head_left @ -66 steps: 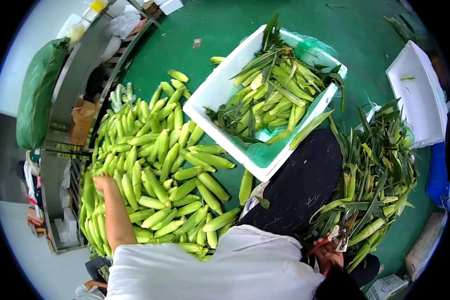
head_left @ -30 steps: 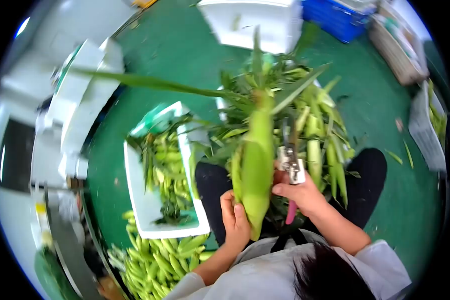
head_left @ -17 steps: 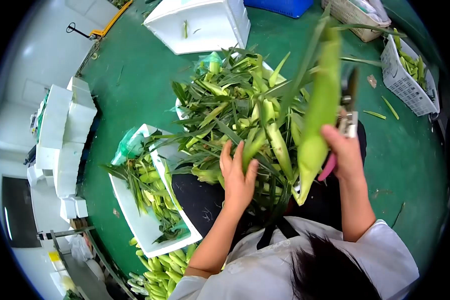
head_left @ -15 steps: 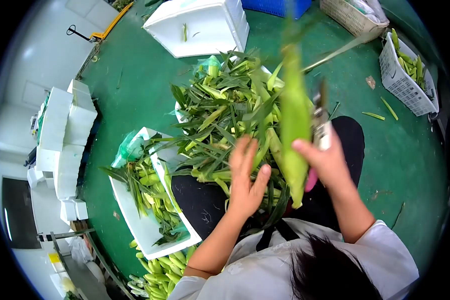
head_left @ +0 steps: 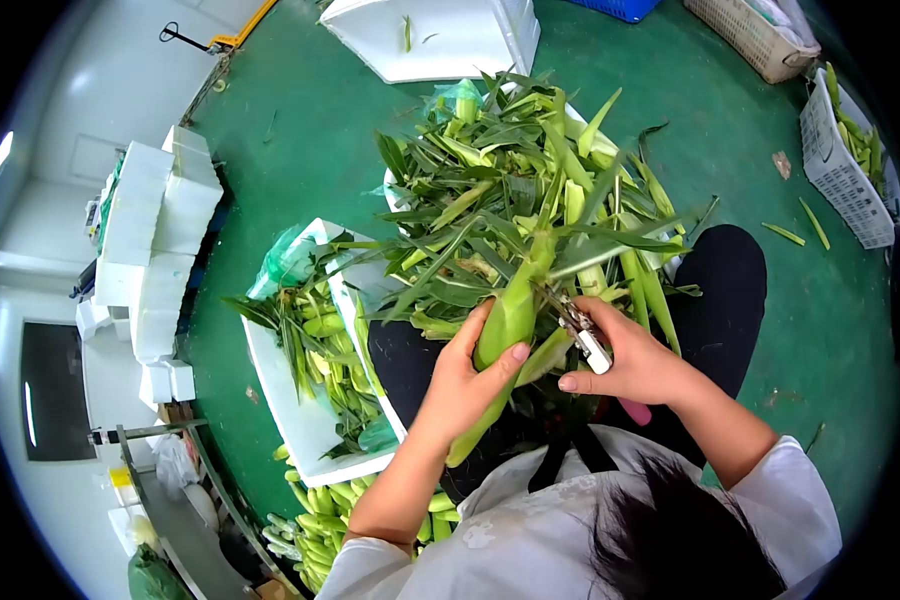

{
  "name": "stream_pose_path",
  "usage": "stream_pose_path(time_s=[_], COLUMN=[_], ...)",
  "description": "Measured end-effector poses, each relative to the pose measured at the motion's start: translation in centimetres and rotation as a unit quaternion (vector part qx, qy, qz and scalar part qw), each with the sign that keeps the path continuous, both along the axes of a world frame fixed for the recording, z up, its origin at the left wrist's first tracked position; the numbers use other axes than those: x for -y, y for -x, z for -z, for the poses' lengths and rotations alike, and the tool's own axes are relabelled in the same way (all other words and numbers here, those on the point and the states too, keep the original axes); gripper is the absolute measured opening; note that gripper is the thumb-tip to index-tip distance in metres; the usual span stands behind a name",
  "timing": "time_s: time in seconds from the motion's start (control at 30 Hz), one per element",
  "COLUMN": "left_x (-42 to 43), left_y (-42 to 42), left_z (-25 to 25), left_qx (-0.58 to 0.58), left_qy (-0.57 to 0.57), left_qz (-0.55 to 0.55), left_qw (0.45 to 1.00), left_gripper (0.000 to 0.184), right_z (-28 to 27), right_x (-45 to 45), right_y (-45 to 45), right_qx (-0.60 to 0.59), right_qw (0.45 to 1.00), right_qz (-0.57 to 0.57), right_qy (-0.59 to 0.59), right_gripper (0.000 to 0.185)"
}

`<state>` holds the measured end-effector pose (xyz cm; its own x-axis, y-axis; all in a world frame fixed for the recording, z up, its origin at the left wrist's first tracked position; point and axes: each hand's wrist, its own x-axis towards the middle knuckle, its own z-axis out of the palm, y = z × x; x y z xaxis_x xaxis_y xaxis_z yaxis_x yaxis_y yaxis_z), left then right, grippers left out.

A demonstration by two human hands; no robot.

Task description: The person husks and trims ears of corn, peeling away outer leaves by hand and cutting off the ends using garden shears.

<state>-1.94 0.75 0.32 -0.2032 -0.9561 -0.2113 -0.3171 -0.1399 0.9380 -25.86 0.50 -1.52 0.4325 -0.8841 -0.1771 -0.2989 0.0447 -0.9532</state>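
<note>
Your left hand point(head_left: 470, 375) has its grip wrapped round an ear point(head_left: 510, 320) of corn in its green husk, just below the middle of the frame. The ear slants, its tip towards the bottom left and its leafy stalk end towards the top right. Your right hand point(head_left: 625, 355) holds a pair of shears point(head_left: 592, 348), thumb reaching towards the ear, with a pink handle point(head_left: 634, 410) showing below the palm. The blades are beside the ear's stalk end (whether they touch it, you cannot tell from here).

Behind the ear, a heap point(head_left: 460, 190) of husks and long leaves fills the upper centre, between your dark-clad knees and a white box point(head_left: 430, 45) at the top. Left of your knee, a foam box point(head_left: 355, 467) holds more husks, with green plastic point(head_left: 285, 262) at its far corner. More ears point(head_left: 320, 545) lie on the green floor point(head_left: 300, 130) at the lower left, just beside that box. At the upper right, a grey basket point(head_left: 840, 190) contains green pieces.
</note>
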Motion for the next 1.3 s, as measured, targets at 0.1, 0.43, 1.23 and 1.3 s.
stream_pose_path(time_s=[0.1,0.43,1.23,1.3], left_x=[0.4,1.8,0.1,0.5], left_y=[-2.4,-4.8,1.6,1.0], left_z=[-0.1,-1.2,3.1,3.2], left_qx=[-0.090,-0.128,-0.382,-0.398], left_qy=[-0.157,-0.364,0.181,0.123], left_qz=[0.098,0.188,-0.312,-0.343], left_qw=[0.979,0.903,0.851,0.842], left_gripper=[0.062,0.063,0.055,0.058], right_z=[0.7,1.8,2.4,2.8], right_x=[1.1,-1.3,-0.9,-1.2], right_y=[0.6,-0.1,-4.5,-4.9], right_qx=[0.070,0.180,0.163,0.162], right_qw=[0.994,0.964,0.977,0.974], right_qz=[-0.073,-0.057,0.120,0.113], right_qy=[-0.035,-0.189,-0.069,-0.114], right_gripper=[0.095,0.036,0.053,0.045])
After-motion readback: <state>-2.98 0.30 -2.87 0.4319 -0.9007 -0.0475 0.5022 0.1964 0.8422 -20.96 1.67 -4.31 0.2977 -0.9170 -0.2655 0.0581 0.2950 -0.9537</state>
